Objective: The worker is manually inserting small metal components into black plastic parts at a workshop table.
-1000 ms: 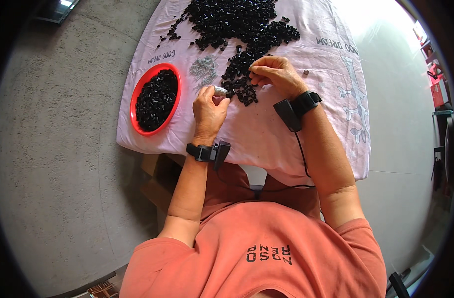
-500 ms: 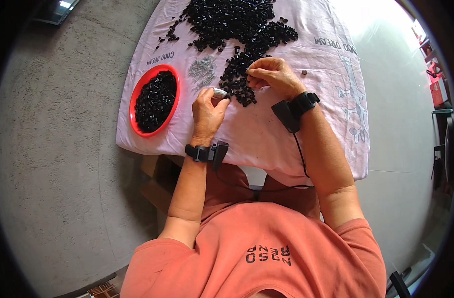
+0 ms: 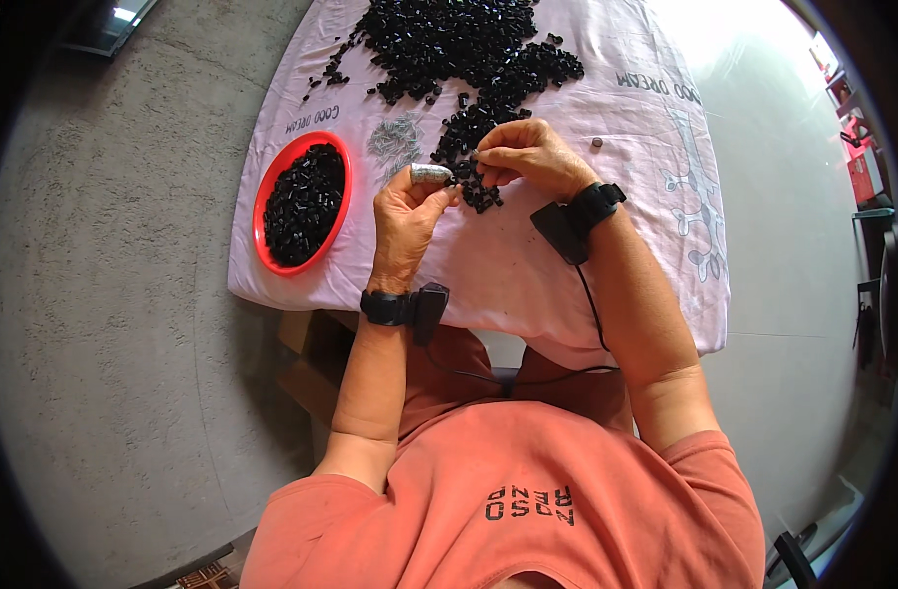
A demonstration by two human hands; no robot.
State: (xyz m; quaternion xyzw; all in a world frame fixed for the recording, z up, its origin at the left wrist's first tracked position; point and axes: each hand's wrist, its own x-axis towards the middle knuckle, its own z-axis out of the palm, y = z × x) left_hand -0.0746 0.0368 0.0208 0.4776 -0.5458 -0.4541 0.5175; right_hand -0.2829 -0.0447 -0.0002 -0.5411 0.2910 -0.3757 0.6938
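Note:
My left hand (image 3: 402, 221) is closed in a pinch, its index finger bound in a whitish wrap (image 3: 428, 174). A small black piece seems to sit between that fingertip and the thumb. Just to its right, my right hand (image 3: 539, 159) also pinches with thumb and index finger; whatever is in that grip is too small to make out. The fingertips of both hands nearly meet over the near end of a pile of small shiny black pieces (image 3: 449, 49). Beyond my left hand lies a little heap of thin silvery pins (image 3: 394, 143).
A red-rimmed round basin (image 3: 260, 228) full of black pieces stands left of my left hand. One loose dark piece (image 3: 596, 142) lies right of my right hand. A pale pink cloth (image 3: 567, 285) covers the table. A cable (image 3: 588, 299) hangs from my right wrist device.
My left hand has shifted slightly forward, its wrapped index finger now pointing right toward my right hand. My right hand stays pinched in nearly the same place.

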